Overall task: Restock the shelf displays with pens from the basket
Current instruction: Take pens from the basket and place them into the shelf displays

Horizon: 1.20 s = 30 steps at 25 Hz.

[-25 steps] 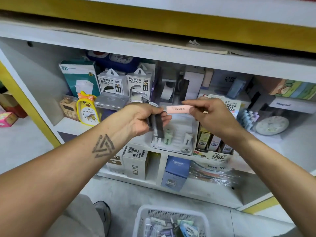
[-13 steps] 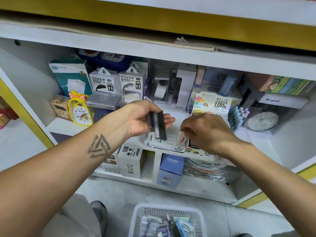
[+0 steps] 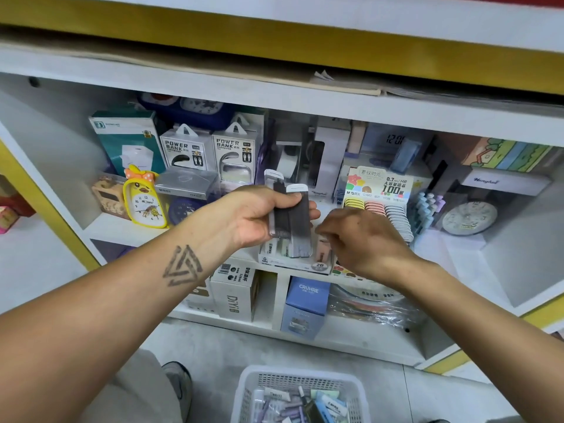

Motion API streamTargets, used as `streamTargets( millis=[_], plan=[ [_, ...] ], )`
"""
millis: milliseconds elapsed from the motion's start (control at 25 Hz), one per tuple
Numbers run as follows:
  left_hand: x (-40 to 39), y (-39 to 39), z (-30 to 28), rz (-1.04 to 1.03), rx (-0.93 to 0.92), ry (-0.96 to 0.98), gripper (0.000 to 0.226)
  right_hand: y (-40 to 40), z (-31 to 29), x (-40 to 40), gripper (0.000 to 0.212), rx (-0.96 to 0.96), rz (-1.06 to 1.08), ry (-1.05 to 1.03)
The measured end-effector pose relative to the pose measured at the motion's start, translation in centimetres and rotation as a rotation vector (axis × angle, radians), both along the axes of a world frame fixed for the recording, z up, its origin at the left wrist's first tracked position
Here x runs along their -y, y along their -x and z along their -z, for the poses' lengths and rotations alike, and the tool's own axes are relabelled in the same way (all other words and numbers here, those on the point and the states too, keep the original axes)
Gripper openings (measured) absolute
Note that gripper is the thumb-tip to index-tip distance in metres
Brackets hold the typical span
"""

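My left hand (image 3: pixel 253 218) grips two dark flat pen-refill packs (image 3: pixel 291 221) with white caps, upright in front of the middle shelf. My right hand (image 3: pixel 363 242) is just right of them, its curled fingertips pinching the top of a pink pack (image 3: pixel 323 253). That pack stands in the white display box (image 3: pixel 293 265) on the shelf edge, beside pale green packs. Below on the floor, the white basket (image 3: pixel 248 383) holds several pastel packs and pens.
A colourful display box (image 3: pixel 380 186) of round refill tubes stands right of my right hand. Power bank boxes (image 3: pixel 186 154), a yellow duck clock (image 3: pixel 146 203) and other clocks fill the shelf. A blue box (image 3: pixel 306 303) and white cartons sit on the lower shelf.
My right hand carried the pink pack from beside my left hand down into the white display box. My left hand kept hold of the dark packs and barely moved.
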<state>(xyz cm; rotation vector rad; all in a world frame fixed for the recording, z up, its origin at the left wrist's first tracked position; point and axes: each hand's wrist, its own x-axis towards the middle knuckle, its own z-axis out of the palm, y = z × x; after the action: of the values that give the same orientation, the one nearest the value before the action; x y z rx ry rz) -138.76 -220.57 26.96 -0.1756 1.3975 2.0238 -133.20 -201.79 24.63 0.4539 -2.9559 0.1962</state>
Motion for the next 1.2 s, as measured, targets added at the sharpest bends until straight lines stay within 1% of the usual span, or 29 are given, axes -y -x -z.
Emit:
streamTargets(
  millis=[80, 120, 160, 200, 240, 320, 480, 560, 640, 680, 760, 800, 840, 920, 960, 1040, 1120, 1200],
  plan=[
    [-0.1, 0.0, -0.1, 0.005, -0.025, 0.002, 0.015, 0.3, -0.5, -0.1, 0.025, -0.017, 0.102, 0.424],
    [-0.2, -0.1, -0.1, 0.024, -0.038, 0.0, 0.013, 0.5, -0.9, -0.2, 0.024, 0.0, 0.115, 0.636],
    [-0.3, -0.2, -0.2, 0.053, -0.048, -0.009, 0.013, 0.7, -1.4, -0.4, 0.028, 0.056, 0.087, 0.803],
    [-0.5, -0.4, -0.3, 0.085, -0.059, -0.02, 0.015, 0.7, -1.8, -0.7, 0.034, 0.131, 0.035, 0.917],
    [-0.7, -0.6, -0.3, 0.114, -0.074, -0.026, 0.015, 0.8, -2.1, -1.1, 0.038, 0.191, -0.017, 0.973],
    [-1.2, -1.0, -0.5, 0.171, -0.098, -0.031, 0.013, 0.7, -2.5, -1.9, 0.036, 0.245, -0.086, 1.035],
    [-2.7, -1.7, -1.0, 0.281, -0.088, -0.077, 0.021, 0.3, -3.1, -3.6, 0.02, 0.204, -0.112, 1.215],
    [-3.7, -1.7, -1.0, 0.236, -0.11, -0.029, 0.025, 0.1, -3.6, -4.9, 0.016, 0.217, -0.128, 1.283],
    [-4.5, -1.4, -1.0, 0.112, -0.191, 0.096, 0.025, -0.4, -4.4, -6.8, 0.015, 0.185, -0.102, 1.264],
    [-4.8, -1.2, -0.9, 0.076, -0.232, 0.163, 0.024, -0.7, -4.7, -7.8, 0.014, 0.134, -0.062, 1.204],
    [-5.1, -1.0, -1.0, 0.094, -0.25, 0.253, 0.027, -1.3, -4.8, -9.6, 0.007, 0.01, 0.058, 1.018],
    [-5.3, -1.1, -1.1, 0.127, -0.228, 0.271, 0.034, -1.5, -4.7, -10.3, 0.008, -0.045, 0.115, 0.913],
    [-5.4, -1.1, -1.1, 0.16, -0.202, 0.27, 0.043, -1.7, -4.4, -10.8, 0.013, -0.091, 0.153, 0.802],
    [-5.9, -1.1, -1.2, 0.225, -0.163, 0.227, 0.061, -2.1, -3.7, -11.7, 0.016, -0.129, 0.18, 0.627],
    [-6.2, -1.1, -1.1, 0.25, -0.154, 0.195, 0.064, -2.4, -3.4, -11.9, 0.014, -0.138, 0.168, 0.561],
    [-6.7, -1.2, -0.9, 0.268, -0.147, 0.141, 0.059, -3.1, -2.7, -12.1, 0.011, -0.186, 0.094, 0.4],
    [-7.1, -1.5, -0.8, 0.27, -0.151, 0.091, 0.043, -3.7, -2.1, -12.1, 0.011, -0.202, 0.018, 0.27],
    [-7.6, -1.7, -0.5, 0.264, -0.169, 0.034, 0.027, -3.9, -1.7, -12.1, 0.013, -0.183, -0.029, 0.207]
  ],
)
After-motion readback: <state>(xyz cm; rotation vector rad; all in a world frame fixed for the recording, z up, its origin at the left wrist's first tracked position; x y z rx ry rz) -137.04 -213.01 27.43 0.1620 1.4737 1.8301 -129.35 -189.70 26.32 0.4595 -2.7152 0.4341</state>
